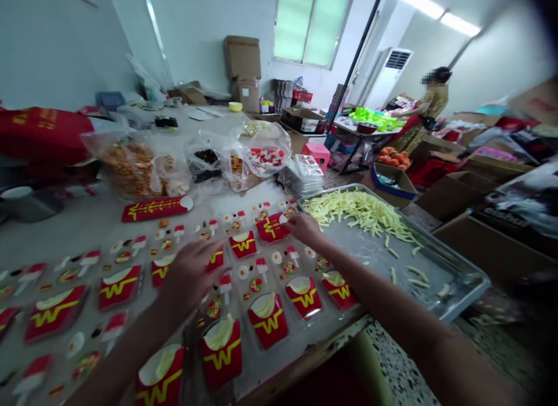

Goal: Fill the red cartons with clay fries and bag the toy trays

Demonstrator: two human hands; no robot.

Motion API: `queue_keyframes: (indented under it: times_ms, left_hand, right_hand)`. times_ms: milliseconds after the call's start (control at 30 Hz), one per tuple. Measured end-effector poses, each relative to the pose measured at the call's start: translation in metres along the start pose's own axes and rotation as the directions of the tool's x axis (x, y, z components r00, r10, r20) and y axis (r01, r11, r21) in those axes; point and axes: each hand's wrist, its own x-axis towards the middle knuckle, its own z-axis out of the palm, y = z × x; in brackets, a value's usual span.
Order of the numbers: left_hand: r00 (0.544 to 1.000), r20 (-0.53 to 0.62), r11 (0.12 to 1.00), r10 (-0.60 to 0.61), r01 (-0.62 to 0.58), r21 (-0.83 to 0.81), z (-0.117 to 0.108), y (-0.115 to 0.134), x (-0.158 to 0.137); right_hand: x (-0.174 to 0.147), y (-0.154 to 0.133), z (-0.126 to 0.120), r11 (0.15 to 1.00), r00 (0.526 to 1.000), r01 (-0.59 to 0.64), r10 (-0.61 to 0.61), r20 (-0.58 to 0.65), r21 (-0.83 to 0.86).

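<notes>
Red paper sleeves, each with a yellow zigzag, sit in rows of clear plastic trays across the table (104, 223). Most of the sleeves show something pale and curved at the mouth, and small toy-like pieces lie in the compartments beside them: fried eggs, red-and-white ice lollies, pizzas and burgers.

The person's left hand (192, 275) is over the middle of the rows, blurred, its fingers loosely spread above one red sleeve (215, 257) that it partly covers. The right hand (303, 227) reaches to the far row, fingers bent at the edge of another sleeve (271, 228); from here I cannot tell whether they pinch it or only touch it. A longer red packet (157, 208) lies flat beyond the trays.

Just beside the right forearm, a shallow metal pan (455, 272) holds a heap of pale yellow sticks (361, 211), with a few strays scattered nearer its front. Behind the rows stand clear bags: a big one (126, 161) of orange-brown bits, another (204, 159) with dark pieces, and one (268, 153) with red-and-white pieces. Stacked clear trays (307, 176) stand near the pan.

Further off, a co-worker (431, 106) stands by a table heaped with bright green things (377, 118), a dark bowl (367, 128) among them.
</notes>
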Motion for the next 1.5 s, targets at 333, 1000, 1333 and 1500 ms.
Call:
queue_keyframes:
  times_ms: [333,1000,1333,1500]
  left_hand:
    - [0.951,0.238,0.98,0.198,-0.189,-0.062,0.159,0.074,0.168]
    - [0.92,0.217,0.941,-0.328,0.338,-0.012,0.186,0.182,0.228]
    - [0.948,0.06,0.94,-0.313,0.318,-0.126,0.16,0.171,0.188]
    - [0.951,0.163,0.93,-0.263,0.295,-0.218,0.181,0.2,0.188]
  right_hand:
    - [0.024,-0.001,0.009,0.968,0.997,-0.031,0.014,0.073,0.249]
    - [0.017,0.196,-0.104,0.99,0.99,0.139,-0.138,-0.034,0.038]
    - [0.003,0.245,-0.057,0.868,0.862,0.467,-0.489,0.131,0.166]
    - [-0.04,0.307,-0.091,0.899,0.993,0.113,-0.087,-0.081,0.423]
